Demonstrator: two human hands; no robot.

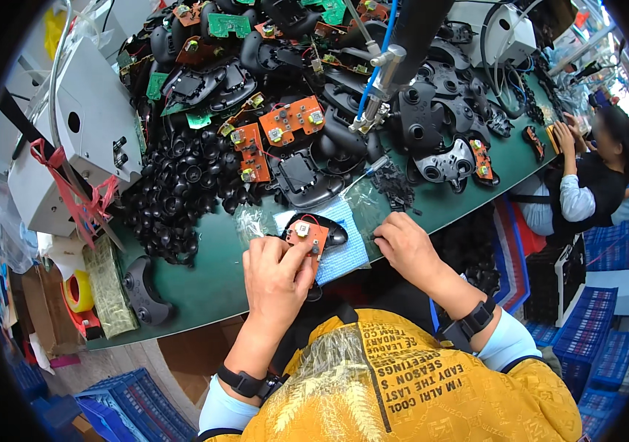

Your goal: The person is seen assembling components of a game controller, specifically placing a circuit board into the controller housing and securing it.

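Note:
My left hand (276, 276) is closed on an orange circuit board (311, 234) with a pale square thumbstick module and a red wire. The board lies over a black game controller shell (336, 234), which rests on a light blue cloth pad (347, 254); my fingers hide part of both. To the right of the pad, my right hand (408, 247) is low over the table edge with its fingers curled together. Whether something small is between those fingertips cannot be seen. Clear plastic film (362, 202) lies just beyond that hand.
Black thumbstick caps (174, 184) are heaped at the left. Controller shells (432, 110) and orange boards (292, 121) pile up at the back. A screwdriver on an arm (384, 74) hangs above. A single black shell (145, 291) lies front left. Another person (587, 169) sits at right.

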